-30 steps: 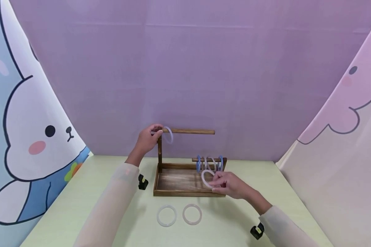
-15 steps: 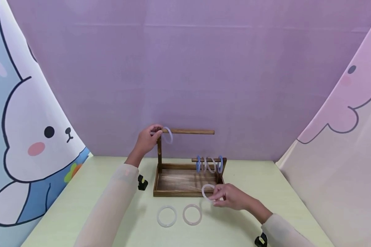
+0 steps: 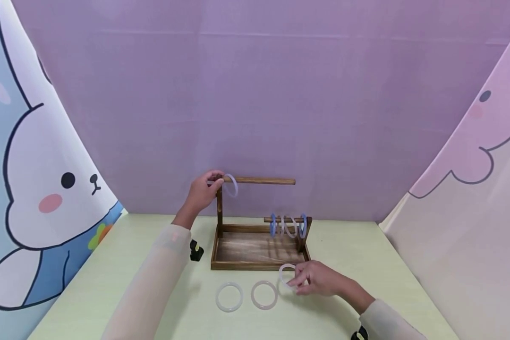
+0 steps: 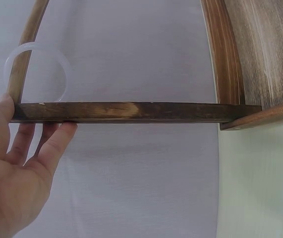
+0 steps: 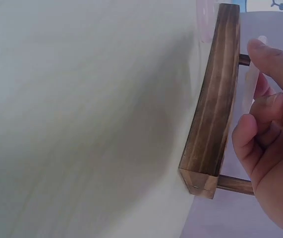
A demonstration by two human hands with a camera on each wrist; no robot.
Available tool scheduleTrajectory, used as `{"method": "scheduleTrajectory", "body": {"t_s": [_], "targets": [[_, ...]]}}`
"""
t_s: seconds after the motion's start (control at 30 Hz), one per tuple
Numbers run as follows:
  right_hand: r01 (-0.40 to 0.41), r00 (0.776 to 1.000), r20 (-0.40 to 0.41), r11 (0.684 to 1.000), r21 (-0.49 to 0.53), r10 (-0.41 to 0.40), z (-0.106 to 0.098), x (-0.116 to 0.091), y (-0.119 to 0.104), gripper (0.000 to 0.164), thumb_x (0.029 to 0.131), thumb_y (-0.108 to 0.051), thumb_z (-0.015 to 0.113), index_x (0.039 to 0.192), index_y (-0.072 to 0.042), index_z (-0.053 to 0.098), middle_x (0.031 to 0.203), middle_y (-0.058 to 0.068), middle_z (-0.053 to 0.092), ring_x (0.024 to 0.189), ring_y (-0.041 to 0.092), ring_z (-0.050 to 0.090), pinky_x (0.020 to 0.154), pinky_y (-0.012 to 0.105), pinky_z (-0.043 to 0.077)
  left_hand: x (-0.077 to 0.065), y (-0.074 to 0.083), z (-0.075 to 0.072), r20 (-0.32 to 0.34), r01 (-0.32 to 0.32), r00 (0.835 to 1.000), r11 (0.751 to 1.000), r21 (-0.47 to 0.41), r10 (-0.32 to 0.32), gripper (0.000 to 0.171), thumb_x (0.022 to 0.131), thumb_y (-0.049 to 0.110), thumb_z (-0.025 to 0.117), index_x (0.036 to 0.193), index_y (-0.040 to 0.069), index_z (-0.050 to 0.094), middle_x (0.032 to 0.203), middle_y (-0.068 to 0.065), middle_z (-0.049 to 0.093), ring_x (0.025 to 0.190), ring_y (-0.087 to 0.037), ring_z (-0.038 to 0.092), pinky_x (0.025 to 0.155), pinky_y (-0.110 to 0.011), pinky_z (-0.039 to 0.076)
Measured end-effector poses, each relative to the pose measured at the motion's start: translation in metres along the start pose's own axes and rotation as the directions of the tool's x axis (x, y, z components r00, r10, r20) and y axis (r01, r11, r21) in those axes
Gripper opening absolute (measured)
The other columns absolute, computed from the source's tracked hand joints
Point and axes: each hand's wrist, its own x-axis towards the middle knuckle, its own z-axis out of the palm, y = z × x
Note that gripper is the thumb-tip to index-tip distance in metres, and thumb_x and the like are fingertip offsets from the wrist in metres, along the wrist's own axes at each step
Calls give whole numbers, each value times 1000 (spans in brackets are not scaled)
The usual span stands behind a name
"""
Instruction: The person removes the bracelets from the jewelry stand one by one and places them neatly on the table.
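Note:
A wooden bangle stand has a tray base, a tall left post with a long upper bar, and a short lower bar at right. At the top corner of the post, my left hand grips the wood between thumb and fingers, also seen in the left wrist view. One pale lavender bangle hangs on the upper bar beside that hand. My right hand pinches a whitish translucent bangle by its right side, at the tray's front right corner. Several blue and clear bangles hang on the lower bar.
Two bangles lie flat on the pale table in front of the tray: a whitish one and a pinkish one. A purple cloth stands behind the table, with cartoon-printed cloths on both sides.
My right hand has moved down and toward me with its bangle, from over the tray's right part to the front edge. The left hand keeps its grip on the stand.

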Motion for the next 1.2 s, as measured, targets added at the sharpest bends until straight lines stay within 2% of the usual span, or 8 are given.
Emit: {"method": "scheduleTrajectory", "body": {"t_s": [0.37,0.67,0.97,1.2], "targets": [[11,999,36,1000,-18,-10,12,-4,6,27,84,-13,82,110,-10,80,87,-4,68,69,-11,48,57,12,47,3,0,0,6,17,1000,1000,-1,-17,32,107,34,53,134,19,61,132,-12,59,115,-32,63,87,-46,61],[-26,997,74,997,-67,31,15,-5,7,26,83,-19,84,109,-17,81,85,-9,67,70,-3,52,61,10,41,3,-1,1,5,2,1000,1000,0,-2,31,107,34,53,133,18,61,132,-13,60,115,-32,64,87,-46,61],[-39,994,100,998,-51,44,19,-8,13,26,81,-20,84,107,-20,81,87,-14,69,73,-9,51,67,10,43,1,0,0,4,2,1000,1000,-6,-2,32,107,33,54,134,18,61,132,-14,60,116,-33,64,86,-46,61],[-72,992,100,992,-102,82,21,-6,15,27,78,-22,86,105,-25,82,87,-19,69,76,-10,54,71,10,42,1,1,1,-3,6,1000,1000,-7,-6,32,107,32,54,133,17,61,131,-14,61,113,-32,64,86,-45,61]]}}
